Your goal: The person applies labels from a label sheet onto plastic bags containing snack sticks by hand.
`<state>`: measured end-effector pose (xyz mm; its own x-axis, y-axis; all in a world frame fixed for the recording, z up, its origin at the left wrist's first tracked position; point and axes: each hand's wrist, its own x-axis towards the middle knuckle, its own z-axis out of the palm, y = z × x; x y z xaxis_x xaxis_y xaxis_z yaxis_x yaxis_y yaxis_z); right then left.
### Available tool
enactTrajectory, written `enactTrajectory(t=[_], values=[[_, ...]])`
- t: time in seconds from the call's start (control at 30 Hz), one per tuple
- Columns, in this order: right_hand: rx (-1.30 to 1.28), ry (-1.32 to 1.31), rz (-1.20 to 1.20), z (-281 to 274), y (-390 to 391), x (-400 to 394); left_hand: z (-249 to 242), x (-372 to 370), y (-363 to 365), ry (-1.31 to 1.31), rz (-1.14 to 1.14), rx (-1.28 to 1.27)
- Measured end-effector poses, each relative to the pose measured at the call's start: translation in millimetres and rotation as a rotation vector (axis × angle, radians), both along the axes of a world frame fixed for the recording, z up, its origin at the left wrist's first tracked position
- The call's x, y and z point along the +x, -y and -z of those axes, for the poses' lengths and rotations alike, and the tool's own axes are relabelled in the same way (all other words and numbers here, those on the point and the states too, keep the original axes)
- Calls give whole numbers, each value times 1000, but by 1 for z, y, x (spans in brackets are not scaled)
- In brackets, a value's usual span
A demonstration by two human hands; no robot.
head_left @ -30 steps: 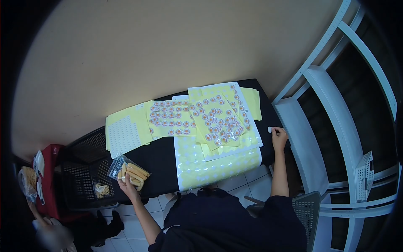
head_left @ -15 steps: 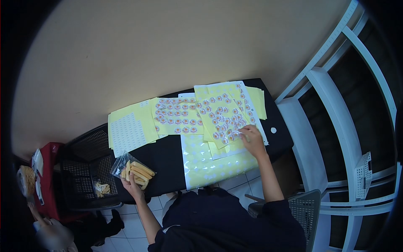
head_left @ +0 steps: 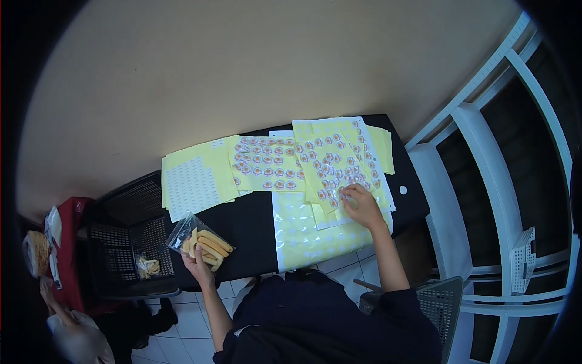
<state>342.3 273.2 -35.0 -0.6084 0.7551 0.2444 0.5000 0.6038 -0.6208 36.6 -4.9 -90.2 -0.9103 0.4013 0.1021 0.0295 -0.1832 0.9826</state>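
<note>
My left hand [head_left: 199, 267] grips the lower left side of a clear plastic bag [head_left: 180, 232] at the table's front edge. Inside the bag lie several long, pale-yellow sticks [head_left: 212, 244] that look like bread or biscuit. My right hand [head_left: 362, 207] is over the lower right of a yellow sticker sheet [head_left: 315, 173], thumb and fingers pinched at a round sticker [head_left: 343, 192]. Whether that sticker is lifted off is hard to see. Several round stickers with orange centres cover this sheet.
More sticker sheets [head_left: 264, 159] and a sheet with small white labels [head_left: 193, 182] spread over the black table [head_left: 254, 221]. A black crate [head_left: 112, 242] holding a small bag [head_left: 147, 267] stands left. Another person's arm [head_left: 54, 303] shows beyond. White shelving [head_left: 485, 139] rises right.
The view has shifted slightly, so the table appears further right. My right hand has turned a little over the sticker sheet, fingers still pinched. My left hand keeps hold of the bag.
</note>
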Motion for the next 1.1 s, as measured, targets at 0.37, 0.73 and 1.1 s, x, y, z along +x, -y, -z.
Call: enactTrajectory(t=[0.37,0.73,1.1], values=[[182,234,873,47,-70,114,-48,-12,-12,-295,502,-592],[296,-314,747,16,-36,15,4,-179,-54,-292,79,-734],[-11,-472,102,-31,30,-239,-17,-148,-44,-694,151,-784]])
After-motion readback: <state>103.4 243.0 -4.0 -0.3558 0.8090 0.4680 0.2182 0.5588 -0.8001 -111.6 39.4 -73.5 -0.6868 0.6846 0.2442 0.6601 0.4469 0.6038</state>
